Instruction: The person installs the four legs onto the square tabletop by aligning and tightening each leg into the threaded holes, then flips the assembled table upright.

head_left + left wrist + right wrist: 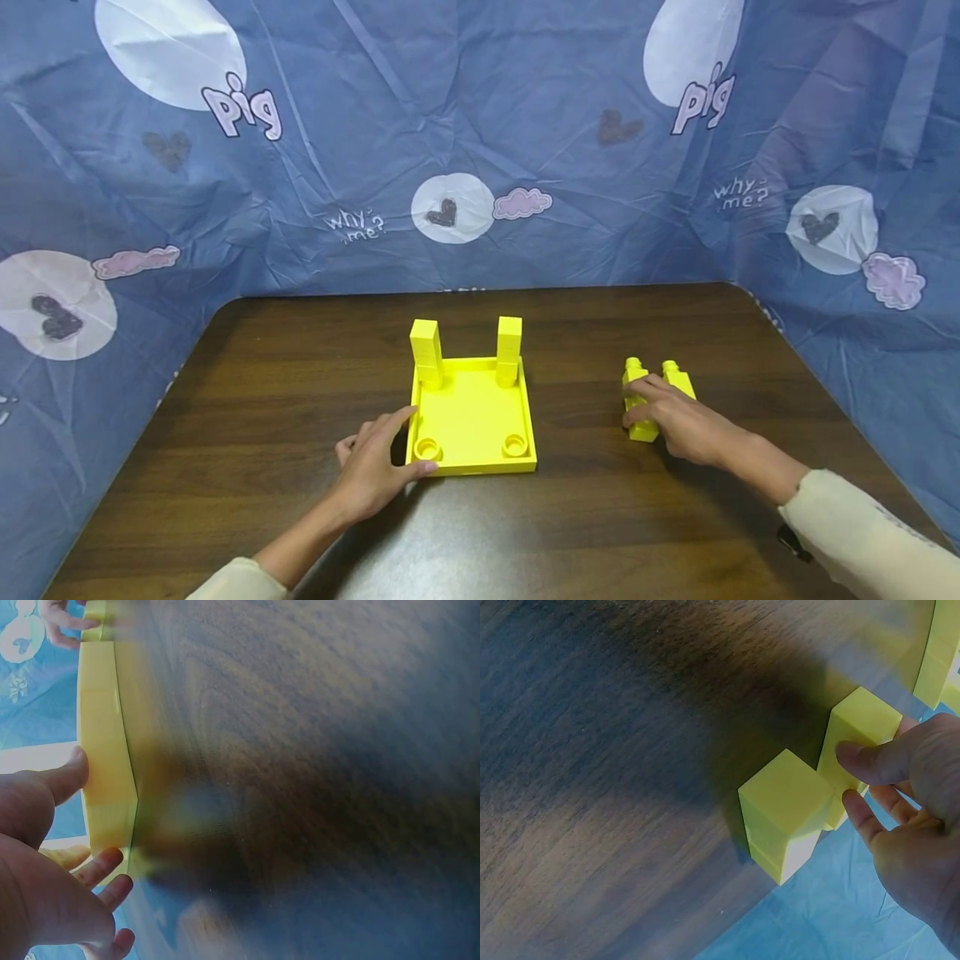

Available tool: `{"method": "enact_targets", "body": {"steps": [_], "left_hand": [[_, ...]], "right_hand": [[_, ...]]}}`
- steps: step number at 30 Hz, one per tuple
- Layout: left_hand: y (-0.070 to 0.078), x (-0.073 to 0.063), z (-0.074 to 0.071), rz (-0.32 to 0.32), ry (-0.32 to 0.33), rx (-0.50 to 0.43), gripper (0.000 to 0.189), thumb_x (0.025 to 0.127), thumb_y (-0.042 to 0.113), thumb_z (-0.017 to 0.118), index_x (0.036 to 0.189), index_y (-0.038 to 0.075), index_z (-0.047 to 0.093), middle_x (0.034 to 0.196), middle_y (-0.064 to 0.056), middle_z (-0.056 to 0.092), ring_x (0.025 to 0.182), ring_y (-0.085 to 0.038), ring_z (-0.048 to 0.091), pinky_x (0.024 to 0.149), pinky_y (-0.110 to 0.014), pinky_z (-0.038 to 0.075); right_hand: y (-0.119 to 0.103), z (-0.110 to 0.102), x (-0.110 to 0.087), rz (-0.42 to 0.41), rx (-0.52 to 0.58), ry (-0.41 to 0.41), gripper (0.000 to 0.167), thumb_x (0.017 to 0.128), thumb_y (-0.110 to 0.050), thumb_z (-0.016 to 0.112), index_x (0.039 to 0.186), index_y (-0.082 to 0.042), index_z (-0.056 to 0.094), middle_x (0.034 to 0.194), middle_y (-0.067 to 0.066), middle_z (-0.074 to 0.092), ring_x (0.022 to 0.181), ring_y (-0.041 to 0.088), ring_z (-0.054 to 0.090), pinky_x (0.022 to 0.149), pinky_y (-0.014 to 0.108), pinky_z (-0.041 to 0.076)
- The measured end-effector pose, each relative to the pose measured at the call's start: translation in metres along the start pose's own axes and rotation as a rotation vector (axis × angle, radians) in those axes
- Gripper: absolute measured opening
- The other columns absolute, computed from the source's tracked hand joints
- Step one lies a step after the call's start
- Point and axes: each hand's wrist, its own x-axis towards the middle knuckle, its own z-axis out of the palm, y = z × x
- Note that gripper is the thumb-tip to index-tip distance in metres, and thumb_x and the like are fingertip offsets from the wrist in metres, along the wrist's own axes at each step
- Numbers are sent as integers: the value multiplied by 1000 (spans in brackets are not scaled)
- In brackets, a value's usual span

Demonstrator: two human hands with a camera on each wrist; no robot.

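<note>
Yellow tray (472, 417): we are seeing it lying flat on the brown table (600, 525), near the middle, a raised rim running round its square floor.
Far-left post (427, 343): it is standing upright in the tray's far left corner.
Far-right post (509, 340): it is standing upright in the far right corner, well apart from its neighbour.
Left ring (418, 451): we are finding it sitting in the near left corner, its round opening facing up.
Right ring (506, 447): it is sitting in the near right corner, likewise facing up.
Left hand (372, 473): we are watching it gripping the tray at the near left corner, the thumb pressing on the front wall and the index finger touching the left wall, while the other fingers are spreading away leftward.
Held post (643, 430): it is sitting well right of the tray, in the right hand (684, 419), whose thumb is pressing one long face while fingers are reaching round the other side; we are unable to tell whether this post is touching the table.
Loose post (679, 383): it is lying on the table just right of the held one, its knob pointing toward the far edge, the hand covering part of it.
Backdrop cloth (570, 158): it is hanging creased and blue behind the table, showing pale circles, dark hearts and the word "pig".
</note>
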Motion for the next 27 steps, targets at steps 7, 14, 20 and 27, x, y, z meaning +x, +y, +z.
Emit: {"method": "enact_targets", "body": {"steps": [7,14,20,27], "left_hand": [[0,0,0,2,3,9,78,76,35,83,142,13,48,132,-11,57,119,-31,46,93,-59,16],[0,0,1,3,3,8,77,76,35,83,142,13,48,131,-11,57,118,-31,46,93,-59,16],[0,0,1,10,10,4,77,76,33,84,142,12,49,131,-11,58,117,-30,47,92,-58,16],[-1,1,2,15,16,2,78,76,33,84,142,11,49,130,-11,58,116,-30,47,92,-56,16]], "right_hand": [[-1,0,0,9,12,-11,62,51,35,53,88,-11,73,112,15,61,106,32,54,88,49,48],[-2,1,-1,28,15,-18,62,51,35,53,89,-10,73,113,16,61,106,33,54,89,49,48],[0,4,-1,-10,19,37,65,51,37,54,91,-10,74,111,15,61,107,31,53,88,46,48],[0,-3,5,-29,62,176,60,60,36,63,100,-7,71,110,11,63,104,28,55,83,42,49]]}}
